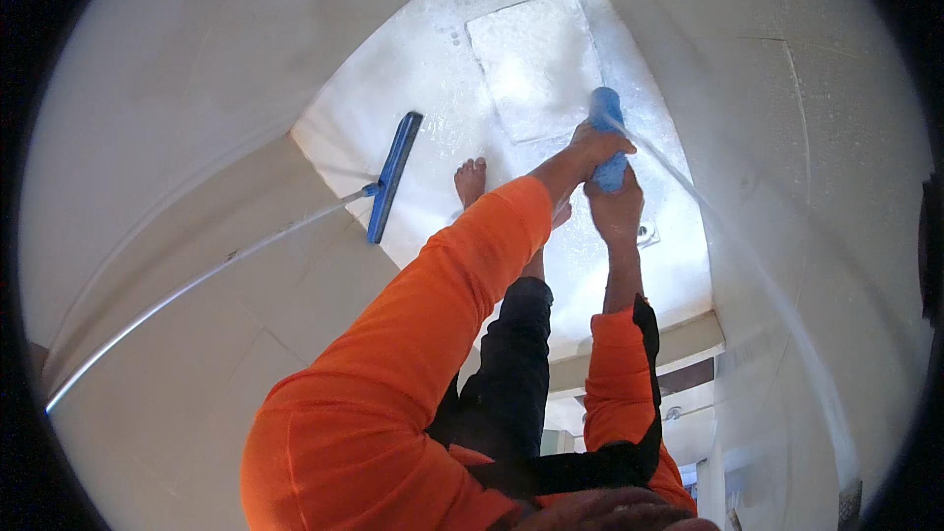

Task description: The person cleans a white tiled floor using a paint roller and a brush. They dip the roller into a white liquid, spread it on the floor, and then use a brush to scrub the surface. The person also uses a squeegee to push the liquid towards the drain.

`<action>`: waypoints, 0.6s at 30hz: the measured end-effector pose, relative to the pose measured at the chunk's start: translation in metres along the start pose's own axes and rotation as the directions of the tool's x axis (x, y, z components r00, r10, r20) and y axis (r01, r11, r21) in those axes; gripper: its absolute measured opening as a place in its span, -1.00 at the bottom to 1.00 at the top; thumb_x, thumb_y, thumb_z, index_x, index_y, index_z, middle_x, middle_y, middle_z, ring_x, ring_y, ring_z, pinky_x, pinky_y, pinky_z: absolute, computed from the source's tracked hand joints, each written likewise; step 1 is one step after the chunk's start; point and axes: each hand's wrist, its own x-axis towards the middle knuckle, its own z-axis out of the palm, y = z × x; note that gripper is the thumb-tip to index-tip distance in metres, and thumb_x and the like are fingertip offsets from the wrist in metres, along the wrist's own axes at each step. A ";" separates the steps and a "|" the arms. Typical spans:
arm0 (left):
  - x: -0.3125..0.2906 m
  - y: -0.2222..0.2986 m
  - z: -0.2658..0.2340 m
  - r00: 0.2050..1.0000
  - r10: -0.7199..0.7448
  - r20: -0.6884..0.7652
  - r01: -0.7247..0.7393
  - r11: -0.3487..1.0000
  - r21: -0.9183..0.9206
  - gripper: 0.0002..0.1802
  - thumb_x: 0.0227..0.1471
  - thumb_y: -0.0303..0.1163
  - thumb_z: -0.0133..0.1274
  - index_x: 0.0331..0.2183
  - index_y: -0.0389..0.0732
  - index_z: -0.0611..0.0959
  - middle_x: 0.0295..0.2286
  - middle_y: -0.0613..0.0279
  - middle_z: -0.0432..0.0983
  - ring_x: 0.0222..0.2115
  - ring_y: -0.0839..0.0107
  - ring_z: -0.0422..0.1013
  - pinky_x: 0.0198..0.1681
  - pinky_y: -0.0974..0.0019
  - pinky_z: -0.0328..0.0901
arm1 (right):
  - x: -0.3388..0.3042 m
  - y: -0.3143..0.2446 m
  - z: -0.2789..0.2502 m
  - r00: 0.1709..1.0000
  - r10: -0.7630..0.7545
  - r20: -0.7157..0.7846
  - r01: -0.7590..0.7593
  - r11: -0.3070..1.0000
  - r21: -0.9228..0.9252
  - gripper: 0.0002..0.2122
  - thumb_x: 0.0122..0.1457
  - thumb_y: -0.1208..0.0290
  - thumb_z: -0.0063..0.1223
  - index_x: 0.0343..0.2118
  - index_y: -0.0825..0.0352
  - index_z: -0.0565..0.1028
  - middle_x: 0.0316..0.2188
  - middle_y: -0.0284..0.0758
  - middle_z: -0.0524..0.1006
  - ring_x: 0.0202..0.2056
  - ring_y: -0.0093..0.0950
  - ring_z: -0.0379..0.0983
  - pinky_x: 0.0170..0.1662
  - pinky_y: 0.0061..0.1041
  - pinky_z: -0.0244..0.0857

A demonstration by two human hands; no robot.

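Left hand (598,144) and right hand (617,208) extend forward, left farther ahead. Fingers of both grip the blue sponge (609,177), positioned above the wet white floor (438,88).

Bathroom or shower room, seen from here: pale tiled walls (816,138) close around, wet white floor (442,79) with small drain (646,233), long-handled blue squeegee (395,177), bare foot (471,180).
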 end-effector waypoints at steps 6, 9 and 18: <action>0.010 -0.003 -0.027 0.940 0.147 0.308 -0.033 0.937 -0.347 -0.56 -0.25 -0.47 0.22 -0.24 -0.36 0.50 -0.35 0.03 0.48 -0.38 0.26 0.46 -0.32 0.21 0.39 | -0.008 -0.013 0.002 0.996 0.062 0.065 -0.084 0.912 0.402 -0.60 -0.15 0.53 0.08 -0.15 0.44 0.39 -0.52 -0.32 0.44 -0.62 -0.59 0.31 -0.56 -0.62 0.18; -0.026 0.025 -0.012 0.958 0.122 0.259 0.015 0.883 -0.469 -0.57 -0.21 -0.41 0.21 -0.22 -0.32 0.51 -0.36 0.08 0.47 -0.35 0.24 0.46 -0.27 0.15 0.39 | -0.016 -0.014 -0.010 0.976 0.152 0.155 -0.217 0.702 0.678 -0.74 -0.11 0.49 0.07 -0.30 0.41 0.39 -0.63 -0.39 0.36 -0.81 -0.72 0.10 -0.79 -0.74 -0.06; -0.008 0.043 -0.029 0.944 0.185 0.273 0.015 0.803 -0.596 -0.60 -0.17 -0.35 0.19 -0.22 -0.21 0.50 -0.37 0.14 0.45 -0.36 0.19 0.44 -0.23 0.00 0.36 | -0.032 -0.008 -0.013 0.890 0.221 0.398 -0.455 0.418 0.786 -0.79 -0.07 0.42 0.06 -0.38 0.39 0.35 -0.64 -0.36 0.35 -0.79 -0.69 0.10 -0.76 -0.72 -0.04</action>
